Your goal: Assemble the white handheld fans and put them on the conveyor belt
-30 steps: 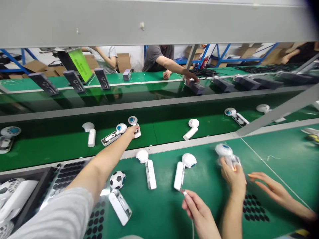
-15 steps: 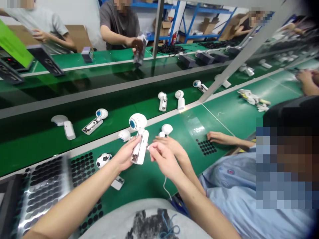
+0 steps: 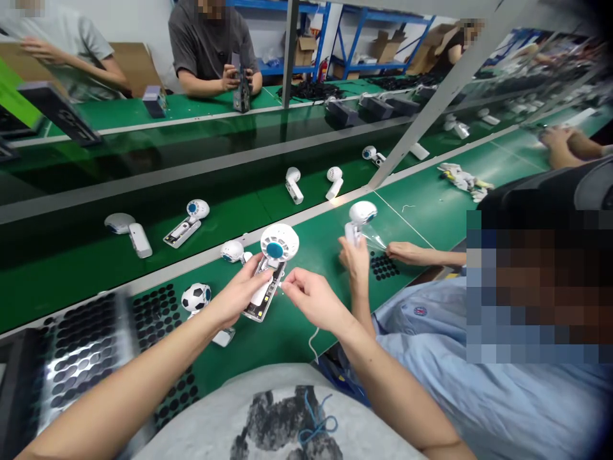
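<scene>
My left hand [image 3: 244,287] is wrapped around a white round-headed device [image 3: 280,246]. Its head has a blue centre, and its open body shows a circuit board with small yellow parts. Fingers pinched, my right hand [image 3: 311,294] is at the side of that body with a small plug, mostly hidden by the fingertips. A white cable [image 3: 313,345] runs down below this hand. Just behind my left hand lies another white-headed device [image 3: 233,251]. A football-patterned device [image 3: 196,298] rests beside my left forearm.
Sheets of black round pads [image 3: 81,358] lie at left. Beyond the pale rail [image 3: 191,271], several similar devices lie on the green belt [image 3: 239,211]. At right, a co-worker's hands [image 3: 357,259] hold a device and clear film. A slanted metal post [image 3: 426,108] crosses the view.
The device in my left hand has turned, so its blue centre and open board now face me. The co-worker at right has lifted a device and the film.
</scene>
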`<action>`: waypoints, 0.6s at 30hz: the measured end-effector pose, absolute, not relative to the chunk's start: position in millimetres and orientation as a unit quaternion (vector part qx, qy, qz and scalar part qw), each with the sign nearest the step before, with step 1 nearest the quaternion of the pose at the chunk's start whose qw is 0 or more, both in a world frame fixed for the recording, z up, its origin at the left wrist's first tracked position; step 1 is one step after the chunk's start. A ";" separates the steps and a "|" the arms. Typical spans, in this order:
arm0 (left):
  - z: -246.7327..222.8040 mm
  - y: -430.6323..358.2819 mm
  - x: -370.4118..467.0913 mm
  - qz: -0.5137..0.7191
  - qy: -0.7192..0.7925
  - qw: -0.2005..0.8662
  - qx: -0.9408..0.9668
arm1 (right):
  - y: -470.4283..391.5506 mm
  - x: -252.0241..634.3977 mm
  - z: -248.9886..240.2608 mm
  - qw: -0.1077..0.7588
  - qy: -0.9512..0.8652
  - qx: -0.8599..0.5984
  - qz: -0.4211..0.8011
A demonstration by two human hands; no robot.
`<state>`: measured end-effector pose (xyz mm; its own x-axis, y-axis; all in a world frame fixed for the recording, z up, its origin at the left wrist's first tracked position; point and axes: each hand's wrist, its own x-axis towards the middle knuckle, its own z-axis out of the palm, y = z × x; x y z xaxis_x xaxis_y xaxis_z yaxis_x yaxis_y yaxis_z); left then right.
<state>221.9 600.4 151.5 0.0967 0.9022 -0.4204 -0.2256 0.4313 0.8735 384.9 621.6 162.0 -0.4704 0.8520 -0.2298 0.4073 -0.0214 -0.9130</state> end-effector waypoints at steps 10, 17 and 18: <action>155.3 594.6 218.2 0.339 0.552 0.705 0.289 | 601.9 382.5 146.8 0.214 -0.673 -0.444 0.552; 144.5 588.2 225.4 0.330 0.549 0.727 0.247 | 600.1 384.2 135.6 0.203 -0.628 -0.448 0.603; 143.4 588.6 225.9 0.328 0.547 0.730 0.245 | 600.6 384.0 134.0 0.202 -0.628 -0.452 0.601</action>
<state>225.9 588.6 143.4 0.1868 0.7475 -0.6374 -0.2111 0.6642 0.7171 384.0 600.6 134.0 -0.5107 0.8095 -0.2896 0.3243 -0.1306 -0.9369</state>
